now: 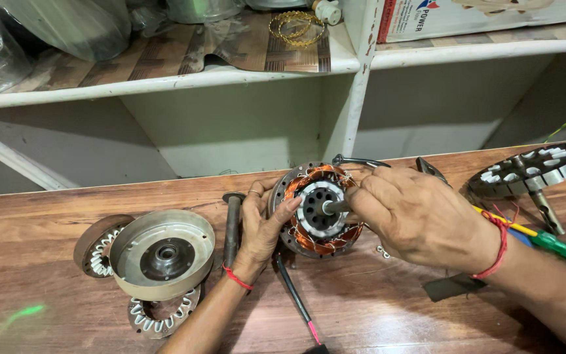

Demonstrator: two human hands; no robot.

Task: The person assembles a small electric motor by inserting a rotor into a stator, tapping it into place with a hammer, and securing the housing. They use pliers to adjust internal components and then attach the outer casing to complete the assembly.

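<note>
A copper-wound motor stator [319, 210] is being held upright on the wooden bench [375, 301], cupped by the left hand [261, 226], while its shaft [335, 207] is being gripped by the right hand [420, 219].

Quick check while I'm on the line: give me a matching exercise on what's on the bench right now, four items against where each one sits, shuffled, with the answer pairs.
Things:
1. copper-wound stator
2. round metal motor cover
3. green-handled screwdriver
4. gold bangles

Places:
A. on the upper shelf, above the bench
B. held on edge between the left hand and the right hand
C. lying open side up at the left of the bench
D. on the bench past the right wrist

Pairs: 1-B, 2-C, 3-D, 4-A
</note>
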